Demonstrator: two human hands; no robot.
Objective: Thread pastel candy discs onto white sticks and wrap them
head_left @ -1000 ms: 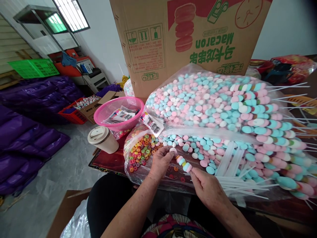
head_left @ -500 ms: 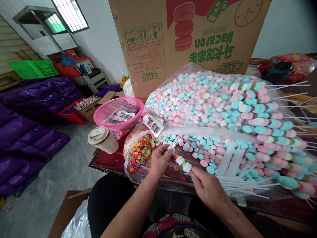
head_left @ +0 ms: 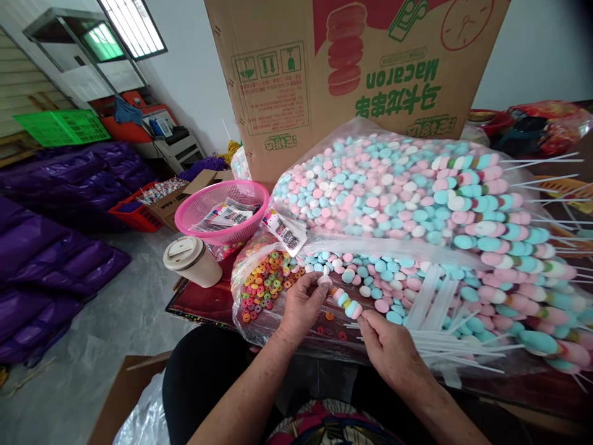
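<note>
Skewer (head_left: 346, 302) carries pink, blue, white candy discs, tilted; left hand (head_left: 301, 304) pinches its top disc, right hand (head_left: 388, 347) grips its lower end.

Stuff you can't quite make out here

The cardboard box (head_left: 352, 68) is getting cut off at the top edge, the finished skewers (head_left: 519, 247) are running off the right side, and the stick inside the candy skewer (head_left: 345, 301) is hiding under the candies and both hands' fingers (head_left: 319, 285). Labels in the pink basket (head_left: 222, 213) are too small to read.

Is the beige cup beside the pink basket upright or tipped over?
Tipped: the cup lies on its side, lid on.
</note>
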